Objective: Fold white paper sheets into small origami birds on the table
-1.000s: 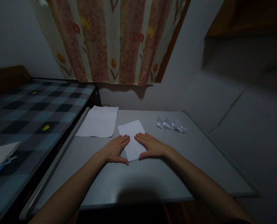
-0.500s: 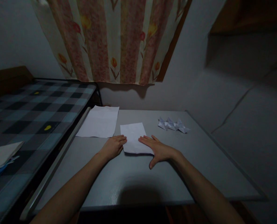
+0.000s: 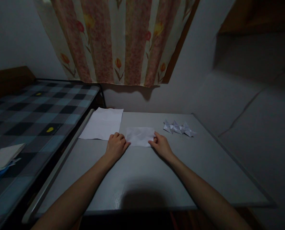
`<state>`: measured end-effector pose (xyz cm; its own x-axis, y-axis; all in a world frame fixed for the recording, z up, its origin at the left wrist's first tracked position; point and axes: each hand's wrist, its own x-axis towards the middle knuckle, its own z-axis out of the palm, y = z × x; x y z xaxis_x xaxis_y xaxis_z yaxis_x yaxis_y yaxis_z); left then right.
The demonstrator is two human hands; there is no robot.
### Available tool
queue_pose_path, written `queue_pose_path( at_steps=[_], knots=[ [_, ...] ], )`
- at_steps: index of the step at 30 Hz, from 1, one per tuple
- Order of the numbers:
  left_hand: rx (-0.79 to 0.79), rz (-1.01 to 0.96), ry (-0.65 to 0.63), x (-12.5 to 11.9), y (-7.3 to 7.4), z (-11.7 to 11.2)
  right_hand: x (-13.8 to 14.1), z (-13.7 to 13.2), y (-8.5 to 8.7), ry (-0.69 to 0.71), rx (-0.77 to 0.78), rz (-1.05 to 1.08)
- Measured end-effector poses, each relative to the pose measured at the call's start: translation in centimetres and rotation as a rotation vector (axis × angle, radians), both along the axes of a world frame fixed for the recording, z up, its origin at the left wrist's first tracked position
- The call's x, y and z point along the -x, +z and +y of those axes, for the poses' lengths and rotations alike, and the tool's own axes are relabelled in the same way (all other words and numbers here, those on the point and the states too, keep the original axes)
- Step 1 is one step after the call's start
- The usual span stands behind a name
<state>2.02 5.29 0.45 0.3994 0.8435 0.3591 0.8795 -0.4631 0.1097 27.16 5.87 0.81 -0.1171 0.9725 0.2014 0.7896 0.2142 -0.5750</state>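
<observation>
Head view: I have the white folded paper [image 3: 140, 136] in the middle of the desk [image 3: 142, 174], lying wider than it is deep, its near edge roughly in line with the desk's front. My left hand [image 3: 117, 146] is at its left edge, fingers curled and thumb by the near corner; I cannot tell whether they pinch the paper or only rest against it. My right hand [image 3: 162, 145] has its thumb over the near right part and its fingers bent at the right edge, which looks to be clamped between them. Held from both sides like this, I judge, the paper keeps square and does not slide.

Further out, a flat white sheet [image 3: 102, 123] lies at the far left, its near right corner hidden behind my left hand, and three folded paper shapes [image 3: 178, 128] stand close in a row at the far right. Both seem placed to leave the middle free for handling. Left of the desk is a bed [image 3: 67, 99] with a checked cover.

Half a second ago the paper reached nearer to me and my right hand lay spread across it; now those fingers have drawn in to the edge. The flat sheet and shapes have not moved.
</observation>
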Motion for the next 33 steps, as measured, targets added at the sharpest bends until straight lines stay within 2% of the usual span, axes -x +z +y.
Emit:
queue_pose_path(
  at_steps=[4, 8, 11, 15, 17, 23, 27, 33],
  knots=[
    [-0.022, 0.001, 0.057, -0.6, 0.1, -0.1, -0.3, 0.1, -0.5, -0.035, -0.015, -0.135],
    [0.009, 0.017, -0.113, -0.6, -0.6, 0.5, -0.3, 0.3, -0.3, 0.032, -0.162, -0.307],
    [0.084, 0.071, -0.257, -0.4, -1.2, 0.8, 0.9, 1.0, 0.1, 0.195, -0.197, -0.398],
    [0.159, 0.066, -0.327, -0.1, -1.2, 0.6, 3.1, 2.3, 0.0, 0.569, -0.047, -0.444],
    [0.184, 0.068, -0.347, 0.0, -1.0, 0.5, 4.0, 2.8, -0.4, 0.645, -0.008, -0.463],
    [0.206, 0.066, -0.332, 0.1, -1.3, 0.5, 4.3, 3.0, -0.9, 0.59, -0.022, -0.493],
    [0.236, 0.082, -0.269, 0.1, -1.6, 0.5, 2.9, 2.8, -0.8, 0.517, 0.004, -0.526],
    [0.243, 0.067, -0.251, 0.0, -1.5, 0.3, 0.2, 2.8, -1.3, 0.379, 0.082, -0.543]
  ],
)
